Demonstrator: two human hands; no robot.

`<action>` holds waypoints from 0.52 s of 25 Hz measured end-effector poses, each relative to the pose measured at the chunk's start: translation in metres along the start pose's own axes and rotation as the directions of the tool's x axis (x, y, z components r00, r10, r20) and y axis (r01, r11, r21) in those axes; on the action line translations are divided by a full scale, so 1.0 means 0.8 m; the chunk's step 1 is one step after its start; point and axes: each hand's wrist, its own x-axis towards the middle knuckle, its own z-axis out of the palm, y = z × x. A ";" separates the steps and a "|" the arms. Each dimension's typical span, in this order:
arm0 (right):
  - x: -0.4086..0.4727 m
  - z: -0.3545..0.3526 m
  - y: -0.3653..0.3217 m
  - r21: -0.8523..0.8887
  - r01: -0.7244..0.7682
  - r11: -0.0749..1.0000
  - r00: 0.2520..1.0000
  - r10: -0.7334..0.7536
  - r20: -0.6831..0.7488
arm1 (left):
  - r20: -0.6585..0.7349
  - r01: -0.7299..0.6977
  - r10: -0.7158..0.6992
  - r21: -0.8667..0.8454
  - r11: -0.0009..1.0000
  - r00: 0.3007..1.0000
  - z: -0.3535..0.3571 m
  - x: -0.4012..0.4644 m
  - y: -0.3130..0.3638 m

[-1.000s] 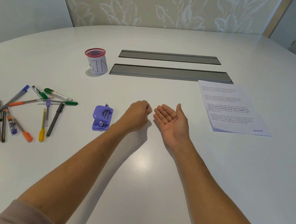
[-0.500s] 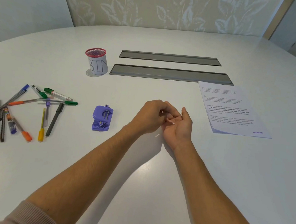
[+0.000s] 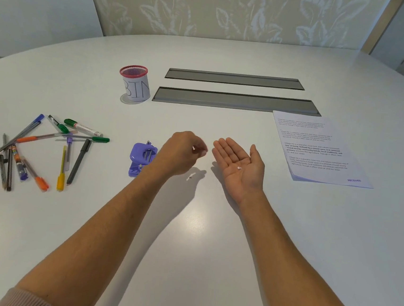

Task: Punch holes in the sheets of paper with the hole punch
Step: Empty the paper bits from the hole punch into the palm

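The left hand (image 3: 183, 154) is curled into a loose fist just above the white tabletop (image 3: 199, 251). Its fingers are bunched together, and a tiny white bit shows at the fingertips; it is too small and blurred to say for sure what it is. The right hand (image 3: 240, 169) lies open with the palm up and the fingers spread apart. Two tiny round paper dots (image 3: 239, 167) sit in the middle of that palm. The two hands are near each other but do not touch.

The purple hole punch (image 3: 141, 158) sits on the tabletop just beside the left wrist, on its outer side. No hand is touching it. The stack of printed sheets of paper (image 3: 319, 149) lies flat, well off to the right of the right hand, and nothing touches it either. One small dark speck (image 3: 190, 177) lies on the tabletop in the shadow under the left hand.

Far to the left is a messy pile of pens and markers (image 3: 48, 148). Behind the hole punch, farther back, stands a small cup with a red rim (image 3: 135, 83) and the letters "BIN" on it. Two long grey slots (image 3: 235, 100) run across the tabletop behind the hands.
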 end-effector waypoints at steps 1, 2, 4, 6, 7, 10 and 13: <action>0.000 0.000 0.001 -0.006 -0.001 1.000 1.000 0.001 -0.001 | 0.051 0.028 -0.029 0.028 0.999 0.998 -0.003 -0.003 -0.010; 0.000 0.000 0.002 -0.011 -0.003 1.000 1.000 0.003 -0.003 | 0.096 0.051 -0.055 0.047 0.998 0.994 -0.005 -0.007 -0.018; 0.001 0.001 0.002 -0.016 -0.005 1.000 1.000 0.005 -0.007 | 0.156 0.061 -0.072 0.074 0.995 0.985 -0.006 -0.016 -0.031; 0.001 0.001 0.001 -0.017 -0.006 1.000 1.000 0.006 -0.009 | 0.191 0.045 -0.064 0.099 0.994 0.980 -0.006 -0.026 -0.035; 0.001 0.001 0.001 -0.018 -0.006 1.000 1.000 0.006 -0.009 | 0.205 0.039 -0.060 0.103 0.994 0.977 -0.005 -0.030 -0.035; 0.001 0.000 0.000 -0.013 -0.009 1.000 1.000 0.008 -0.003 | 0.212 0.012 -0.033 0.099 0.995 0.977 -0.001 -0.037 -0.033; 0.000 -0.001 0.001 -0.015 -0.004 1.000 1.000 0.004 0.003 | 0.198 -0.024 -0.002 0.129 0.991 0.980 0.004 -0.040 -0.027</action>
